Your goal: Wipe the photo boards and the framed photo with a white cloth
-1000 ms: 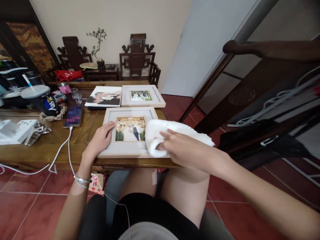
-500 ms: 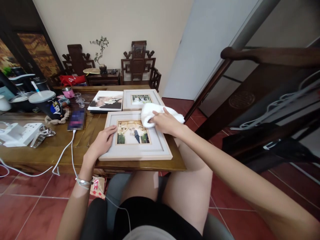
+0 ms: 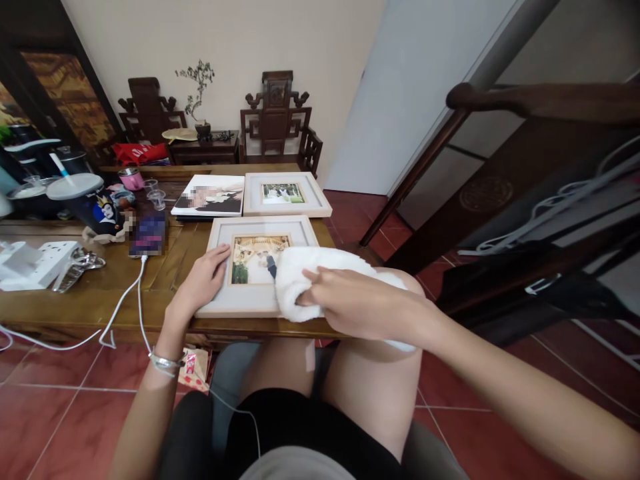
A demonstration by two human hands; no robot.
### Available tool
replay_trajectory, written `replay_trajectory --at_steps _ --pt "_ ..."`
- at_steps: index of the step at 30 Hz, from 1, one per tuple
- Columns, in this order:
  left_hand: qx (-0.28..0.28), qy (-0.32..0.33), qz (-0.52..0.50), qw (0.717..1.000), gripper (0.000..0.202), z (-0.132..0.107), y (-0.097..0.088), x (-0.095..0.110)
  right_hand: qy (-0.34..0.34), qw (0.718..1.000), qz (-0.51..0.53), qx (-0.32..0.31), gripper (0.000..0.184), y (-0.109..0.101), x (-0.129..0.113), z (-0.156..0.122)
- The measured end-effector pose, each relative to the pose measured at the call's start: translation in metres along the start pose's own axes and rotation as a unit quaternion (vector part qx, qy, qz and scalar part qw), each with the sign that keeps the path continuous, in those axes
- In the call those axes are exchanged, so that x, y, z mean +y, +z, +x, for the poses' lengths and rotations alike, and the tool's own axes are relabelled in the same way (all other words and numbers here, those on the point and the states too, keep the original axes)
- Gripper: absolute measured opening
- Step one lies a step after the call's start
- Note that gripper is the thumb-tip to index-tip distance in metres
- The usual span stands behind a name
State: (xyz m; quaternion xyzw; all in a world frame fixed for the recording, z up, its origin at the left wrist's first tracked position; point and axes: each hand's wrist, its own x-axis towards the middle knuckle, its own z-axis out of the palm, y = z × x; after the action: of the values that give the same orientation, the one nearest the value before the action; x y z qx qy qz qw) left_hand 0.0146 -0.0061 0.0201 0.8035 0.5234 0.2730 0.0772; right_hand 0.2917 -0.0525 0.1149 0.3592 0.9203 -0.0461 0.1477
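A pale wooden picture frame (image 3: pixel 225 230) with a wedding photo lies flat at the near edge of the wooden table (image 3: pixel 75 297). My left hand (image 3: pixel 203 280) rests on its left border, fingers flat and spread, holding it down. A fluffy white cloth (image 3: pixel 295 277) is gripped in my right hand (image 3: pixel 350 300), which presses it on the frame's lower right part and covers that corner and part of the photo.
A second framed photo (image 3: pixel 286 193) and a photo book (image 3: pixel 210 195) lie behind it. To the left are a phone (image 3: pixel 148 235) on a white cable, a dark cup with lid (image 3: pixel 85 200), a white power strip (image 3: pixel 35 261) and small glasses. Carved chairs stand by the wall.
My right hand has drawn the cloth from the frame's upper right corner down to its lower right part. My left hand has stayed on the left border.
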Motion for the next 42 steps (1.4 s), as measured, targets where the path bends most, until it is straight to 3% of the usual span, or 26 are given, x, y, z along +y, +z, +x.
replay_trajectory --at_steps 4,10,14,19,26,31,35,42 --pt "-0.005 0.002 0.005 1.0 0.046 0.0 0.0 0.0 0.006 0.999 0.015 0.034 0.051 0.004 0.002 0.011" --pt "-0.011 0.008 0.004 1.0 0.044 0.0 -0.002 0.001 0.074 0.977 -0.097 0.174 0.053 0.014 0.041 0.075" --pt "-0.005 0.003 -0.002 1.0 0.042 0.0 -0.002 0.0 0.102 0.966 -0.133 0.194 0.05 0.02 0.061 0.103" --pt "-0.002 -0.006 -0.017 1.0 0.042 0.0 -0.001 0.002 0.091 0.976 -0.14 0.141 0.042 0.026 0.049 0.095" --pt "0.0 -0.008 -0.014 1.0 0.043 0.0 -0.001 0.004 0.005 0.997 -0.065 0.036 0.038 0.008 0.006 0.035" --pt "-0.004 -0.004 -0.008 1.0 0.043 0.0 -0.001 0.003 -0.033 0.999 -0.025 0.03 0.043 0.0 -0.013 0.01" --pt "-0.008 0.001 -0.012 1.0 0.043 0.001 -0.001 0.002 0.004 0.997 -0.022 0.074 0.05 0.013 -0.009 0.027" --pt "-0.006 0.0 -0.022 1.0 0.04 0.0 -0.004 0.0 0.097 0.972 -0.1 0.19 0.053 0.031 0.045 0.097"
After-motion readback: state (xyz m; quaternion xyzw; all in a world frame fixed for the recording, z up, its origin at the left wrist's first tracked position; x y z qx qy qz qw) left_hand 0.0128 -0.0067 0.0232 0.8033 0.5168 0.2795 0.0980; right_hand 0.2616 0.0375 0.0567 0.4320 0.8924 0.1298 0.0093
